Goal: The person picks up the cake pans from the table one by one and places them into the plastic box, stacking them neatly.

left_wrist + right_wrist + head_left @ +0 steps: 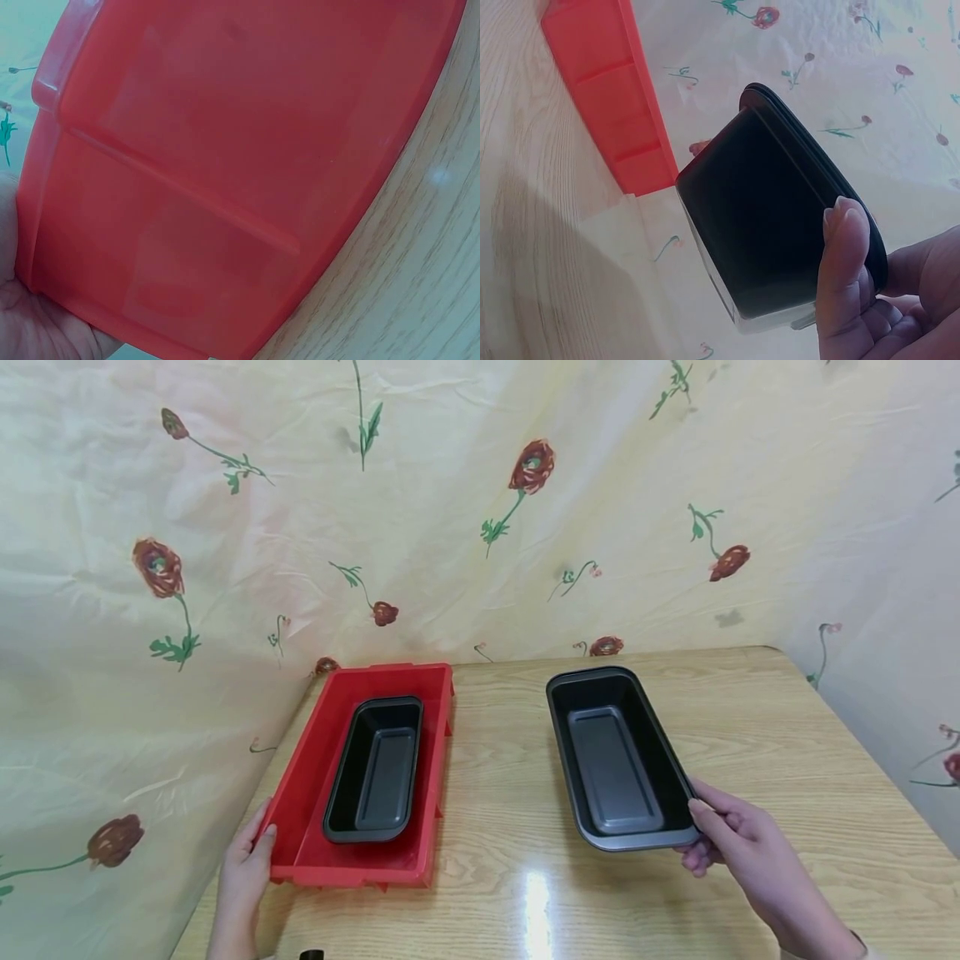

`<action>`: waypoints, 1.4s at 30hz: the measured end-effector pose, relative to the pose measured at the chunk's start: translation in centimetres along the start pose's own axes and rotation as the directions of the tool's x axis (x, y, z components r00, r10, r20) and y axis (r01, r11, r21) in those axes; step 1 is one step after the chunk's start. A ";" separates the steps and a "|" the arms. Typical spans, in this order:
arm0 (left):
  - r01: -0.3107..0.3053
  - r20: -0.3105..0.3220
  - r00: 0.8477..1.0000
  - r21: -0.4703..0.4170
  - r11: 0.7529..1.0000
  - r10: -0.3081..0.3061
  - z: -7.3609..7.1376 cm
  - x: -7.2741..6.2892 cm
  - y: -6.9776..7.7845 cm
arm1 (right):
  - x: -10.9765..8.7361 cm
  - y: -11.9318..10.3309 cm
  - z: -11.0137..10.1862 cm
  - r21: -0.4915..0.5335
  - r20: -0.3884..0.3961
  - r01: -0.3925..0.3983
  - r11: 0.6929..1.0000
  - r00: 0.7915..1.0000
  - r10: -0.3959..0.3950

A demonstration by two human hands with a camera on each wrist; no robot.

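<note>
A dark grey loaf pan (615, 768) is held over the right half of the table by my right hand (738, 839), which pinches its near right corner, thumb on the rim and fingers underneath. The right wrist view shows this pan's dark outer side (754, 217), raised off the tabletop. To the left, a red plastic tray (352, 875) holds a second dark loaf pan (386, 777). My left hand (247, 864) grips the tray's near left corner; in the left wrist view the tray's red outer wall (225, 172) hides most of that hand.
A wood-grain table (502, 827) lies under everything. Floral cloth (450, 527) hangs behind it and along its sides. A small black object (312, 954) shows at the bottom edge of the head view.
</note>
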State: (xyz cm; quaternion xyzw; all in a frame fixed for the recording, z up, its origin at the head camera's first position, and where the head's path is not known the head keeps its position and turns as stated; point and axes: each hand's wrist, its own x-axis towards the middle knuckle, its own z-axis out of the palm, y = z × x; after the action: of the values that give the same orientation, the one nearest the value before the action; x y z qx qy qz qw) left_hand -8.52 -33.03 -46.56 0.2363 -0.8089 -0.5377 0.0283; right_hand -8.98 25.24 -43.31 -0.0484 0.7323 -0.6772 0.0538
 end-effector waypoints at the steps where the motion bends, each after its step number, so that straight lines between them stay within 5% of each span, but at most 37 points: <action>1: 0.001 0.002 1.000 -0.003 1.000 -0.001 0.0 0.0 0.0 | 0.0 0.0 0.0 0.004 0.003 0.003 1.000 1.000 -0.003; 20: 0.010 -0.004 1.000 0.013 1.000 -0.010 0.0 0.0 0.0 | 1.0 -0.2 1.3 0.050 0.059 0.117 0.992 0.991 -0.120; 42: 0.007 -0.019 1.000 -0.004 1.000 -0.007 0.0 0.1 -0.3 | 1.5 -0.6 2.6 0.059 0.097 0.140 0.988 0.985 -0.145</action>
State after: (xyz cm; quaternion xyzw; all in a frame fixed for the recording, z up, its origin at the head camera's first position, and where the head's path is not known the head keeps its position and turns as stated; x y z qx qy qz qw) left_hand -8.55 -33.12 -46.83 0.2441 -0.8066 -0.5372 0.0344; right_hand -10.05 22.41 -42.90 -0.1335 0.7054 -0.6948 0.0433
